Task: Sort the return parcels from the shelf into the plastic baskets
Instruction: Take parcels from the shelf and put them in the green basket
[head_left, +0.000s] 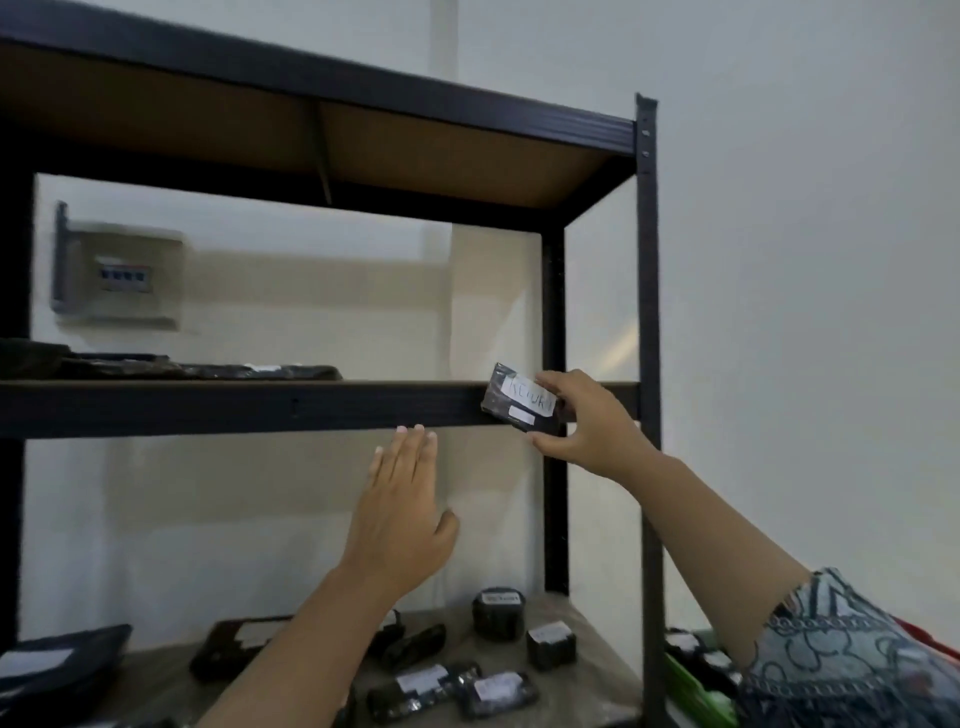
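Where the tall black metal shelving unit (249, 408) with brown board shelves fills the left and middle of the view, a grey wall-mounted switch box (119, 275) shows, blurred, through its open back. On the lowest visible shelf lies a scatter of black plastic-wrapped parcels with white labels (447, 686), among them a round one (497, 613) and a small blocky one (550, 647). A row of flat black wrapped packets (208, 370) lies on the left part of the middle shelf. To the right of the front post, low down, a green plastic basket (696, 691) holds more labelled black parcels.

The left hand (400, 519) is raised flat, fingers straight and together, holding nothing, its fingertips just below the middle shelf's front beam. The right hand (592, 421), on an arm with a patterned blue-grey sleeve (841, 660), pinches a small black wrapped return parcel with a handwritten white label (519, 402) between thumb below and fingers above, tilted, in front of that beam near the right posts.
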